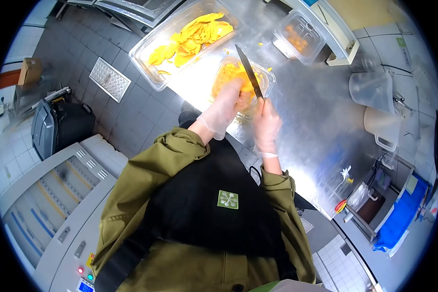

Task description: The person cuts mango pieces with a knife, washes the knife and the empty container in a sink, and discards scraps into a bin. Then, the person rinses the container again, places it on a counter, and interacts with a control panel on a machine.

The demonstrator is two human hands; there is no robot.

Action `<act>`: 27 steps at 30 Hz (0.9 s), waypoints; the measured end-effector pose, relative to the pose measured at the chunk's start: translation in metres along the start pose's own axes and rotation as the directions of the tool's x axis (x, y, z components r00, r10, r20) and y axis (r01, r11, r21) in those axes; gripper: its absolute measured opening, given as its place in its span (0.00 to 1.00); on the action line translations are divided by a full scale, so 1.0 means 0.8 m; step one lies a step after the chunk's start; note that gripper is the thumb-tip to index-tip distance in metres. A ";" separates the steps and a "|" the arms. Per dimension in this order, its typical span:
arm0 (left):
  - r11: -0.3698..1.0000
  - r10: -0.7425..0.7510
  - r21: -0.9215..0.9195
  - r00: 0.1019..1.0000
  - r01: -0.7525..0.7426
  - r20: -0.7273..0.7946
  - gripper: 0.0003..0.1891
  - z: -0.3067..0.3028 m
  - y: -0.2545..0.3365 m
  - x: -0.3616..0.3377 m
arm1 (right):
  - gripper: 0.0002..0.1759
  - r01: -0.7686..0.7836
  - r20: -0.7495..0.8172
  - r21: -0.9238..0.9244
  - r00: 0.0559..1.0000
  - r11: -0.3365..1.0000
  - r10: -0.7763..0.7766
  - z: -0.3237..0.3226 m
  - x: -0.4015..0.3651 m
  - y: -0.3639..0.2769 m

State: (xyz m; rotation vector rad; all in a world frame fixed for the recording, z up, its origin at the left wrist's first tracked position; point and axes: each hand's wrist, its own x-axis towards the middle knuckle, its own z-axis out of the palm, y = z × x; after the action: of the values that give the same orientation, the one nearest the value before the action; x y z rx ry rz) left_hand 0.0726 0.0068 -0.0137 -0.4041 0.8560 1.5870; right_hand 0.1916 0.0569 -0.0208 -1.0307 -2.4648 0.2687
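Observation:
My right hand (266, 124), in a clear plastic glove, is closed round the handle of a knife (248, 70), its dark blade slanting up and to the left. Just left of the blade, my gloved left hand (228, 101) curls its fingers on a piece of orange-yellow fruit (248, 86) that looks like mango. Both hands are over a clear plastic tub (270, 78) holding small orange-yellow pieces. Beyond my left hand stands a larger clear tray (148, 73) with long fruit slices (192, 41). The fingertips of my left hand are partly hidden.
On the steel table (306, 126), a smaller clear container (306, 34) of orange pieces stands at the back, near a white rack (343, 39). Plastic jugs (370, 90) are at the right. A black bin (65, 124) stands on the floor at left.

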 end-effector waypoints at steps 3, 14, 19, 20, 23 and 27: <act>0.988 0.040 0.150 0.997 -0.030 -0.066 0.08 0.010 -0.012 -0.010 | 0.10 0.022 0.051 0.002 0.998 1.000 -0.022 0.005 0.009 0.006; 0.960 -0.038 0.272 0.995 0.062 -0.094 0.07 -0.011 0.004 -0.025 | 0.10 0.236 0.092 0.122 0.964 0.964 -0.248 0.016 0.030 0.011; 0.934 -0.174 0.327 0.982 0.141 0.073 0.06 -0.017 0.009 -0.035 | 0.10 0.171 0.149 0.089 0.972 0.981 -0.183 0.020 0.039 0.021; 0.952 -0.104 0.291 0.995 0.097 0.010 0.06 -0.008 0.012 -0.042 | 0.10 0.128 0.145 0.090 0.979 0.988 -0.141 0.018 0.038 0.022; 0.991 -0.129 0.041 0.986 0.125 0.105 0.07 -0.038 0.020 -0.021 | 0.10 0.007 0.153 0.153 0.988 0.988 -0.031 -0.003 0.034 0.015; 0.898 -0.260 -0.251 0.897 0.360 0.356 0.12 -0.045 0.019 -0.010 | 0.10 -0.038 0.167 0.174 0.986 0.984 0.008 -0.013 0.015 0.005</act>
State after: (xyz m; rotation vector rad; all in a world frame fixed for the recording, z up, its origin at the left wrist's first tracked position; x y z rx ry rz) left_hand 0.0520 -0.0246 -0.0280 -0.4714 0.2726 1.4303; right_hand 0.1922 0.0683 -0.0090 -0.9973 -2.5210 0.5914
